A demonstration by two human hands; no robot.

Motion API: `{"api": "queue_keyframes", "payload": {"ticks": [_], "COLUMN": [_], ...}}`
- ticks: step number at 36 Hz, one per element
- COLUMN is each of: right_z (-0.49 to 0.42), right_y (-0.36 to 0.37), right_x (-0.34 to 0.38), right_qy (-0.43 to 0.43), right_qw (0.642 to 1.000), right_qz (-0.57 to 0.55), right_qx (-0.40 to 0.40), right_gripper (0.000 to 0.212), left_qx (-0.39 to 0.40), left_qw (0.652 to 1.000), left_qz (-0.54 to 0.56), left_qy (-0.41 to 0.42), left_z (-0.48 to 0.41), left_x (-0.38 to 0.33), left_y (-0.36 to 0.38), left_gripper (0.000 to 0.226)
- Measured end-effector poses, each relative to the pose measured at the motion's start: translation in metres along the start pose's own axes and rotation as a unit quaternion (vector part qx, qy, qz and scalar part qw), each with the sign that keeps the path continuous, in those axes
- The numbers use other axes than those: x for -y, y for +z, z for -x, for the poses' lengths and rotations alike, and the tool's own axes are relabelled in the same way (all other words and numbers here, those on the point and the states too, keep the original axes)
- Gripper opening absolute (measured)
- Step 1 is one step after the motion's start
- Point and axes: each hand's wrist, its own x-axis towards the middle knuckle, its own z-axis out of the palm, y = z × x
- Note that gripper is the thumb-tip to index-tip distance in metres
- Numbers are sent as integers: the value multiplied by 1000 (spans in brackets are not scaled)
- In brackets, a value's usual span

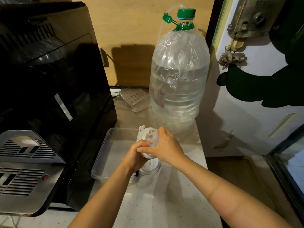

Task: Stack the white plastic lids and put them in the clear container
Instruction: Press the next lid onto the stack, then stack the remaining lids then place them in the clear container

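Observation:
Both hands hold a stack of white plastic lids [148, 137] above the clear container [105, 150]. The top lid is round with a small spout and a flip tab at its far left. My left hand [136, 155] grips the stack from below and on the left. My right hand [166, 145] closes over its right side, thumb across the front edge. The clear rectangular container lies on the pale counter under the hands. A clear round lid or cup [150, 168] rests below the hands at the container's near right corner, partly hidden.
A black and steel coffee machine [49, 96] fills the left side. A large water bottle [179, 76] with a green cap stands behind the container. A white door [255, 112] stands to the right. A slotted plastic piece [133, 97] lies at the back.

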Motion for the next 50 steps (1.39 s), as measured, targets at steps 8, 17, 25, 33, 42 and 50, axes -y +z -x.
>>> {"api": "queue_keyframes", "payload": {"ticks": [8, 17, 25, 33, 42, 50], "right_z": [-5, -20, -56, -83, -90, -97], "right_y": [3, 1, -20, -13, 20, 33], "right_x": [-5, -12, -41, -92, -106, -112], "right_qy": [-4, -13, -19, 13, 4, -28], "right_qw": [999, 992, 984, 967, 957, 945], "right_qz": [-9, -42, -67, 95, 159, 247], "right_qx": [39, 116, 162, 234, 245, 214], "right_gripper": [80, 88, 94, 100, 110, 104], "left_qx": [-19, -31, -63, -95, -102, -100], "left_qw": [999, 998, 995, 991, 991, 991], "left_qz": [26, 53, 74, 94, 80, 81], "left_qy": [-10, -12, -15, -30, -44, -46], "left_z": [-4, -9, -8, -6, -2, -1], "left_x": [4, 2, -8, -11, -15, -15], "left_y": [-6, -16, -17, -24, -25, -29], "left_gripper": [47, 49, 53, 92, 92, 89]}}
